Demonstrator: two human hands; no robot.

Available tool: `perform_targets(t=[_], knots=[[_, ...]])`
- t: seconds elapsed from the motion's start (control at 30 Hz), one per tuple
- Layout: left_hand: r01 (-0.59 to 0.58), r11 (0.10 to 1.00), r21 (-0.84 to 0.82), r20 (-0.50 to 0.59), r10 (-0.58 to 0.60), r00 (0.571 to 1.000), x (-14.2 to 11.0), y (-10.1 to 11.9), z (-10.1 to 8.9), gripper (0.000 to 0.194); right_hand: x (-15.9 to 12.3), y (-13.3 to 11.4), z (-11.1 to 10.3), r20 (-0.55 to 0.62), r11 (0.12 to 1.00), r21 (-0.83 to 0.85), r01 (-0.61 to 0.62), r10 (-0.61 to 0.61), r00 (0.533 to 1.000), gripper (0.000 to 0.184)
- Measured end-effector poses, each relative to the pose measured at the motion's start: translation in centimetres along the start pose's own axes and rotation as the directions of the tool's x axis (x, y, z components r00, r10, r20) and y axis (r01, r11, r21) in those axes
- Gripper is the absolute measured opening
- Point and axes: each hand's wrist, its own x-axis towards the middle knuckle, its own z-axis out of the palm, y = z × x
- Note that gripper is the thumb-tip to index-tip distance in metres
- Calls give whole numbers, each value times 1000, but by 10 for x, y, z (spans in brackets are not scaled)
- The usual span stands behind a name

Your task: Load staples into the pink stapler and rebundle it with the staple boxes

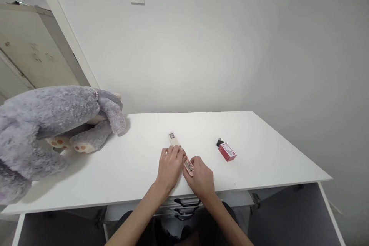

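Observation:
A slim, pale beige-and-pink device (174, 139) lies slantwise on the white table, with a dark dotted square at its far end. Its near end is a pink, hollow section (188, 167) with small metal-looking parts inside; I cannot make out its exact kind. Bent over the middle of it, the fingers of my left hand (171, 165) press on the device and hide where the two sections meet. My right hand (201, 177) is curled around the pink near end, its thumb along the lower side.
A red-and-white small box (227, 152) stands right of my hands, touching a small black object (220, 142) with a metal tip. At left sits a large grey plush toy (66, 111). Below the front edge of the white table (129, 184) are black drawer handles (187, 202) and open cabinet doors (288, 211).

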Motion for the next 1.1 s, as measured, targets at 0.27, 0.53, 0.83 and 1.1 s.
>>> perform_targets(t=[0.27,0.53,0.83,1.1], knots=[[39,909,-416,-87,-82,993,-13,-5,0,6,0,0,1,17,1000,-12,-3,3,1000,14],[465,35,-884,392,-484,782,-25,-25,4,31,-2,-1,-3,55,999,-13,-31,32,998,14],[467,-123,-876,432,-631,644,-50,-77,-6,45,-4,-1,-2,86,999,-44,5,-1,996,17],[479,-90,-873,430,-607,669,-55,-68,-4,49,17,46,-60,-65,992,-96,84,-91,994,44]])
